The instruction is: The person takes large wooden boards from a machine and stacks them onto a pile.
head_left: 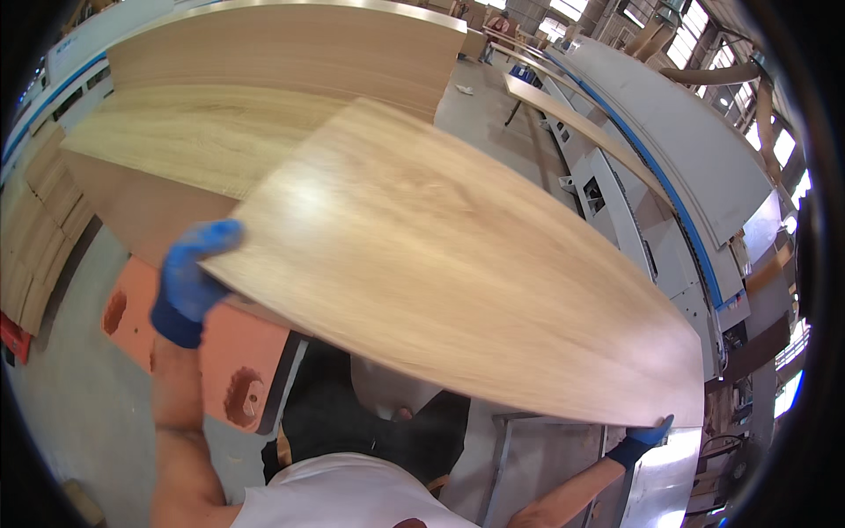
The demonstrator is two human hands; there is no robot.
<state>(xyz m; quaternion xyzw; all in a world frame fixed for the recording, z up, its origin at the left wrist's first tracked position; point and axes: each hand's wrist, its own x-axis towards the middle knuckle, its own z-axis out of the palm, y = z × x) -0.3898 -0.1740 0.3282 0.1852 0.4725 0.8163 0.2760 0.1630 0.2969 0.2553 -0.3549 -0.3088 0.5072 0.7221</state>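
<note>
Wood-grain panel [458, 264] held up in front of the chest, tilted, spanning from near left to near right and running away to a far corner at centre. Surface is light oak-look laminate, smooth, with glare patches near its left half. Left hand [189, 277] in a blue glove is clamped on the panel's near-left edge, fingers curled over the top face. Right hand [647, 437], also blue-gloved, grips the near-right corner from below; only fingertips show at the edge, closed on it. Far left: a stack [264, 97] of matching large boards, top one lying flat, its grain same tone. Left edge: a pile of narrower strips [40, 229]. Below the panel on the left, an orange block [220, 352] with round holes sits on the grey concrete floor [79, 405]. Right side: a long white machine [669, 176] with a blue stripe runs from near to far; a narrow plank [581, 128] rests along it. Near right, a grey metal frame [528, 458] under the panel. Far background: windows, bright daylight, workshop hall.
</note>
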